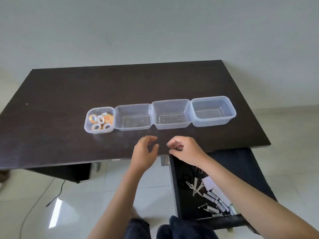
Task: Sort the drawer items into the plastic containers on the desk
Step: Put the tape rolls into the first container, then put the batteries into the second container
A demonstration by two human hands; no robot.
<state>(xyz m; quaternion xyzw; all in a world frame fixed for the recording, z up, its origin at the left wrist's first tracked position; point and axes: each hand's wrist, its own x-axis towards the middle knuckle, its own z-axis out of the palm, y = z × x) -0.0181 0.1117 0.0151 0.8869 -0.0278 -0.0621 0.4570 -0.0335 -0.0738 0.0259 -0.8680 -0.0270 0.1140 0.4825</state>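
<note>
Four clear plastic containers stand in a row on the dark desk. The small leftmost container holds several tape rolls. The second container, the third container and the rightmost container hold nothing. An open drawer under the desk's right side contains scissors, white cards and several small metal items. My left hand and my right hand hover over the desk's front edge, fingers loosely curled, holding nothing.
A white wall rises behind the desk. The floor is pale glossy tile with a black cable running across it at the left. My dark-clothed knees show at the bottom, close to the drawer's front.
</note>
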